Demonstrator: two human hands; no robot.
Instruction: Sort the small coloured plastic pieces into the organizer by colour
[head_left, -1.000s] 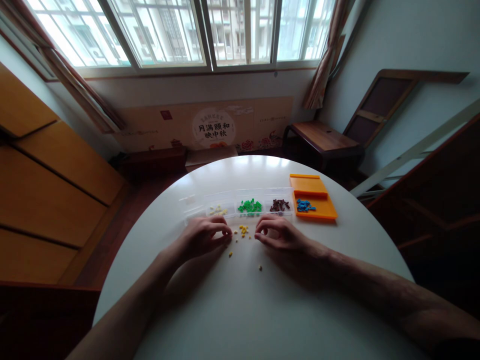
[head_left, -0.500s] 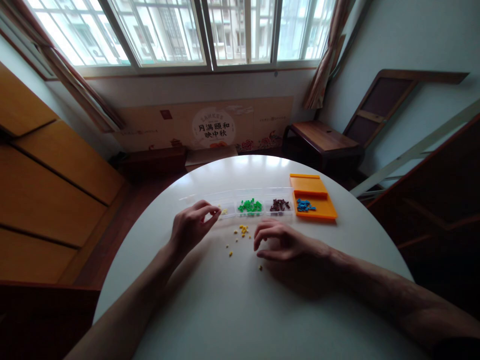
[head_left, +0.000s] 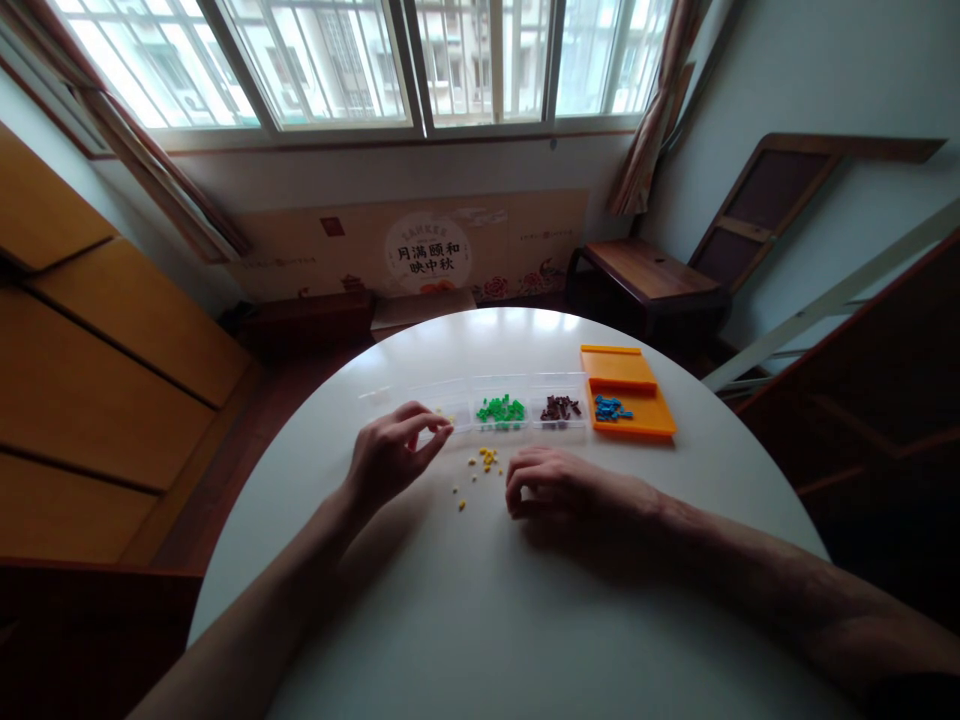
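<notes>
My left hand [head_left: 397,452] is at the near edge of a clear box compartment [head_left: 463,412] with a few pale yellow bits in it. Thumb and forefinger meet in a pinch; anything between them is too small to make out. My right hand [head_left: 559,483] rests low on the table, fingers curled down and closed, their tips hidden. Between the hands lies a loose group of small yellow pieces [head_left: 487,458], with a single yellow piece [head_left: 462,506] and a few paler bits nearer to me.
Green pieces [head_left: 501,411] and dark brown pieces [head_left: 561,409] fill neighbouring clear compartments. At the right, an orange case [head_left: 660,418] lies opened with blue pieces [head_left: 613,408] inside. All this stands on a round white table [head_left: 480,620]. A wooden chair [head_left: 649,270] is beyond it.
My right hand has lowered and its fingers have closed; the small piece that lay just below it no longer shows. My left hand has shifted slightly right, still pinched.
</notes>
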